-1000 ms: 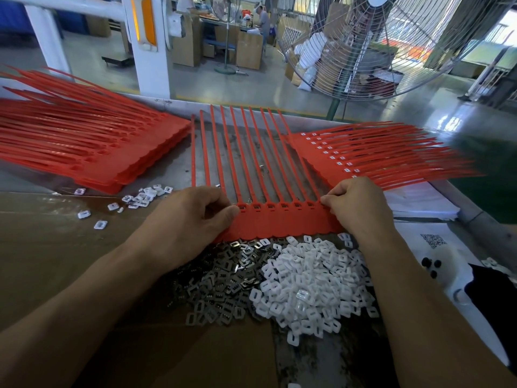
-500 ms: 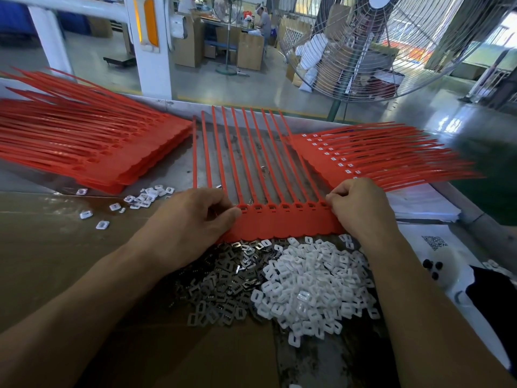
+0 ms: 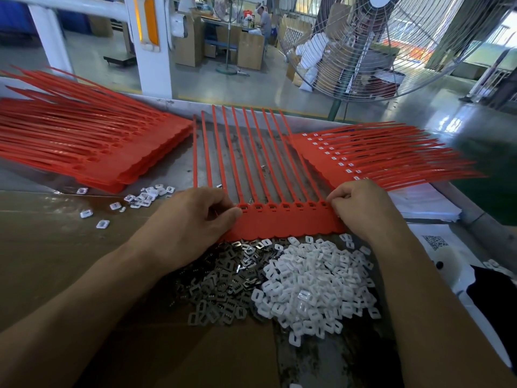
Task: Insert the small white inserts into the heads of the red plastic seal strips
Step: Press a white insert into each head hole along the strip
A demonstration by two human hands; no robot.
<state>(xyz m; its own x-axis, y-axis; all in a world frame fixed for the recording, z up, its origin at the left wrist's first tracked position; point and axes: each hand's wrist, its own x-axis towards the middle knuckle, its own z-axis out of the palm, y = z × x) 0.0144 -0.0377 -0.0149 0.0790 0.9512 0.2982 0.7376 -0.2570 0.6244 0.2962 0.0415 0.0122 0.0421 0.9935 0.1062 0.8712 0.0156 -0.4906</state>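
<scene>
A joined sheet of red seal strips [image 3: 285, 222] lies flat in front of me, tails pointing away, its row of heads showing empty slots. My left hand [image 3: 193, 222] grips the sheet's left end with curled fingers and thumb. My right hand [image 3: 361, 208] pinches the right end of the head row; whether a white insert is between its fingertips is hidden. A heap of small white inserts [image 3: 313, 287] lies just below the sheet, beside a heap of metal clips [image 3: 223, 284].
A thick stack of red strips [image 3: 92, 147] lies at the left. A fanned stack with white inserts fitted [image 3: 372, 161] lies at the right. Loose inserts [image 3: 145, 196] are scattered left of my hand. Cardboard [image 3: 56, 247] covers the near table; a large fan [image 3: 391, 46] stands behind.
Both hands stay on the ends of the sheet. The left thumb has shifted slightly along the head row; the sheet sits a little squarer.
</scene>
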